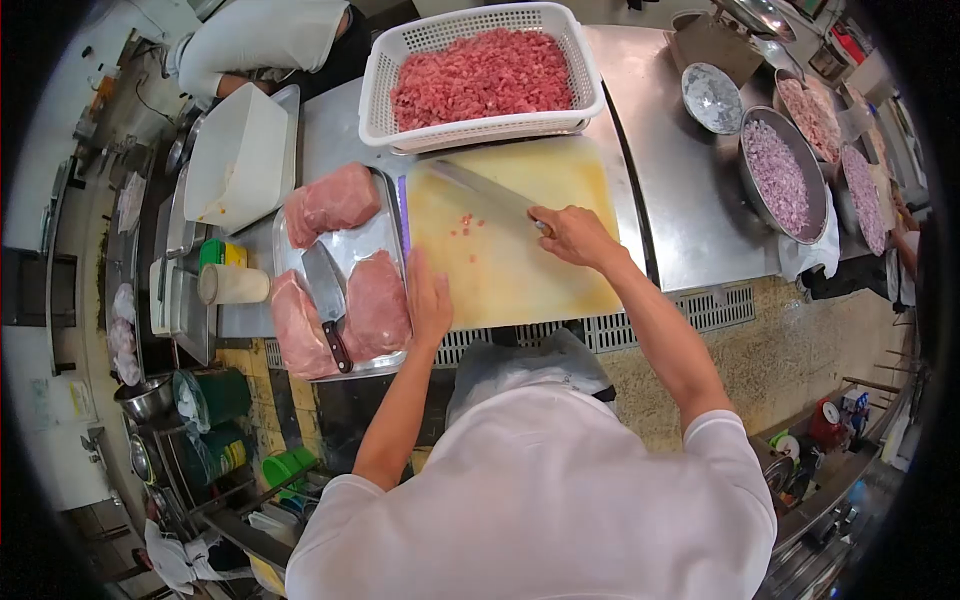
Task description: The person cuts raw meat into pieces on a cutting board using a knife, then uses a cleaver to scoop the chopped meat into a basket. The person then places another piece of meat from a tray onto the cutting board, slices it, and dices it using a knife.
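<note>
My right hand (578, 236) is closed round the handle of a long knife (485, 187), its blade lying slantwise over the yellowed cutting board (540, 290). A few small meat bits (467, 224) lie on the board left of the blade. My left hand (430, 298) is at the board's left edge, fingers stretched out, holding nothing. Beside it stands a metal tray (357, 240) with large pieces of raw meat (376, 305). A dark-handled cleaver (325, 285) rests among them. Behind the board, a white perforated basket (480, 137) holds diced red meat (485, 75).
At left are a white plastic tub (240, 155) and a whitish cup (233, 285). A bowl of chopped purple onion (775, 180) and a smaller metal bowl (712, 98) stand on the right-hand steel table (690, 220). A person in white (265, 40) bends at the far left.
</note>
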The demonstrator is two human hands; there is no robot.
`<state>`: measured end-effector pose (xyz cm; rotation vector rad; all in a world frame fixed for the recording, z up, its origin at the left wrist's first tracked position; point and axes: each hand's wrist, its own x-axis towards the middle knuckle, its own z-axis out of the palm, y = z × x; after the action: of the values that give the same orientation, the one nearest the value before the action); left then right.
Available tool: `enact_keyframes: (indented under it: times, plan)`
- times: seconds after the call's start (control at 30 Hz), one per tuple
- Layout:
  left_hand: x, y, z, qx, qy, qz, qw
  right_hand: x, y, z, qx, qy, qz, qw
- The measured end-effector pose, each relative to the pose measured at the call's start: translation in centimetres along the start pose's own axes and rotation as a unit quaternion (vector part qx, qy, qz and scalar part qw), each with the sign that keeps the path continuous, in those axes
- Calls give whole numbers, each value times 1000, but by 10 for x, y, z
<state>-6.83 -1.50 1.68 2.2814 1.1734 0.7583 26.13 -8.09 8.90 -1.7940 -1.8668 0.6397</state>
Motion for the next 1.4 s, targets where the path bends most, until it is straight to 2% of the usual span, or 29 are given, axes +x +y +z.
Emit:
enact_keyframes:
  times: [0.03,0.1,0.23,0.3,0.33,0.4,0.5,0.53,0.6,0.63,0.73,0.83,0.97,1.07,1.17,1.3,1.37,1.4]
  plan:
    - [-8,-5,-5,2,11,-33,999,1,-6,8,-9,-18,-4,1000]
    - [-22,-12,-12,26,-25,-23,999,-10,-19,25,-27,-51,-10,998]
    - [-24,-6,-15,101,-100,-17,990,-69,-57,28,75,-45,26,996]
    - [-9,-8,-4,156,-90,-15,984,-101,-66,23,162,-13,70,984]
    - [4,-7,4,182,-85,-13,980,-117,-67,24,256,-16,161,953]
    - [30,0,22,175,-84,-8,981,-149,-66,27,431,-22,335,838]
    - [48,8,43,181,-83,34,979,-199,-54,60,563,171,353,727]
    - [50,9,44,186,-80,54,978,-212,-50,68,590,201,353,698]
    - [48,9,30,122,-134,89,979,-228,-46,80,640,258,348,634]
    - [45,8,22,90,-160,104,977,-231,-44,85,647,255,338,634]
    - [63,-2,24,110,-28,65,991,-218,-53,94,631,250,361,639]
    - [97,-7,27,68,-113,109,985,-190,-56,99,600,209,370,678]
    - [62,2,16,3,-214,210,954,-153,-67,85,544,107,372,745]
    - [7,2,-12,-31,-150,153,976,-144,-71,87,523,39,375,765]
    - [-23,8,-4,71,-89,-25,993,-132,-93,91,516,-20,374,770]
    - [-8,34,29,81,5,-110,991,-115,-119,122,559,-96,341,750]
    - [-6,29,33,43,49,-114,991,-108,-124,128,588,-145,308,733]
    - [-1,30,30,25,71,-113,991,-104,-124,121,572,-149,294,751]
